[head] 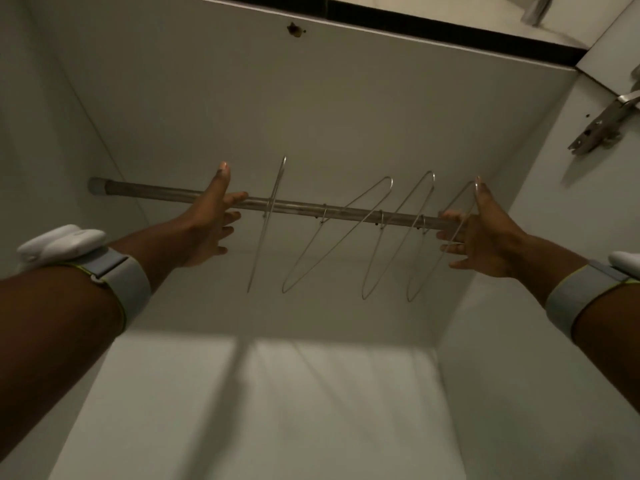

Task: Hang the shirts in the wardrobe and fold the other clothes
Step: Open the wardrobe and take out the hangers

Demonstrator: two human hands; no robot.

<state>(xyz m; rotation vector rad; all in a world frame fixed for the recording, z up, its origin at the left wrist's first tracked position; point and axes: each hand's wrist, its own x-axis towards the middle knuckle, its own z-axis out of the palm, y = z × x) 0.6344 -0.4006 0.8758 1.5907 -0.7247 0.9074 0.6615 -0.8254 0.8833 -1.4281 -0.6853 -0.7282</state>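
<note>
I look up into a white wardrobe. A metal rail runs across it from left to right. Several bare wire hangers hang along the rail, all empty. My left hand is raised to the rail left of the hangers, fingers spread, one fingertip touching the rail. My right hand is up at the rail's right end, fingers apart, resting against the rightmost wire hanger. No shirt or other clothing is in view.
The wardrobe's top panel has a small hole near its front. White side walls close in on both sides. A metal door hinge sticks out at the upper right. Grey bands circle both wrists.
</note>
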